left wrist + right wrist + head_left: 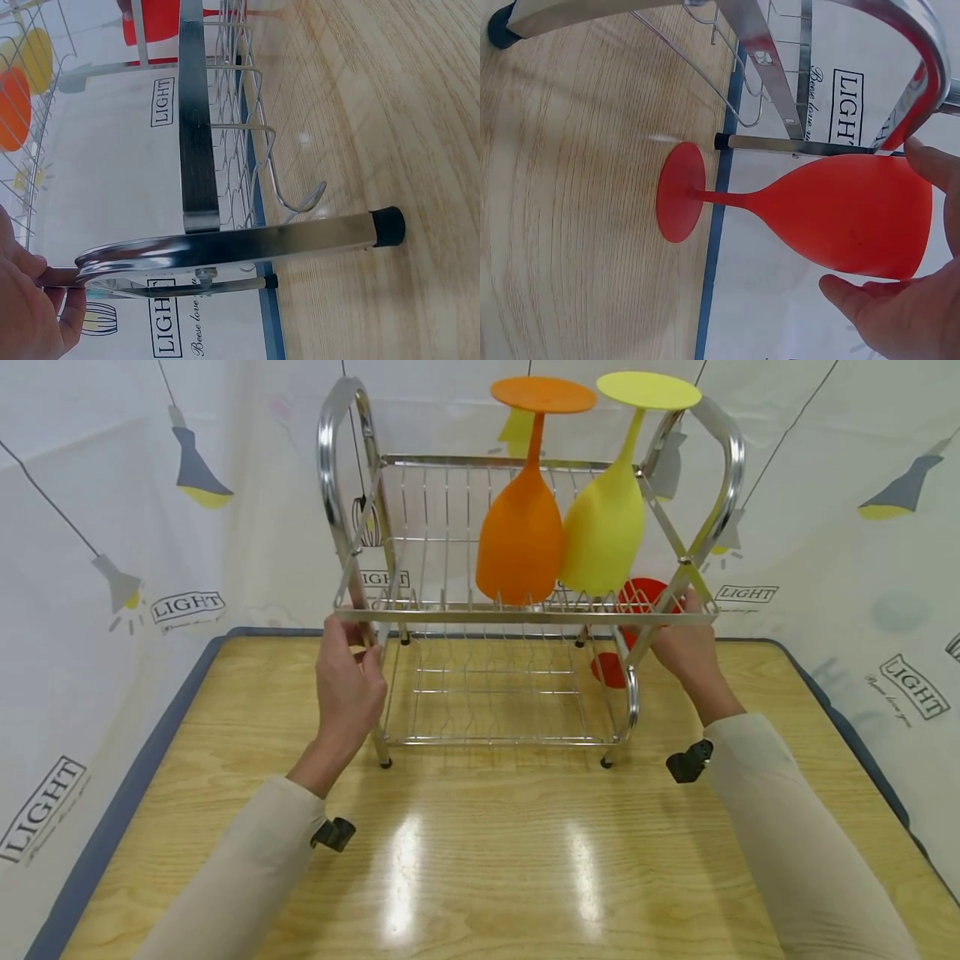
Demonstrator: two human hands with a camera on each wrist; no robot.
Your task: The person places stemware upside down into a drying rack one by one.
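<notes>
A chrome two-tier dish rack (pixel 525 615) stands on the wooden table (pixel 480 852). An orange glass (pixel 521 547) and a yellow glass (pixel 603 539) sit upside down on its upper tier. My left hand (pixel 351 652) grips the rack's left side frame (pixel 225 251), and part of that hand (pixel 30 307) shows in the left wrist view. A red glass (pixel 642 597) stands upright on the table by the rack's rear right foot. My right hand (pixel 681 639) is beside its bowl (pixel 855 217). One finger (pixel 934 169) and the thumb (pixel 847 294) lie on either side of the bowl. Whether they touch it is unclear.
The table has a blue rim (pixel 127 777) and white printed sheets hang close on three sides (pixel 112 568). The rack's lower tier (pixel 495 693) holds nothing. A rear foot of the rack (pixel 721 140) stands right next to the red glass's base (pixel 679 191).
</notes>
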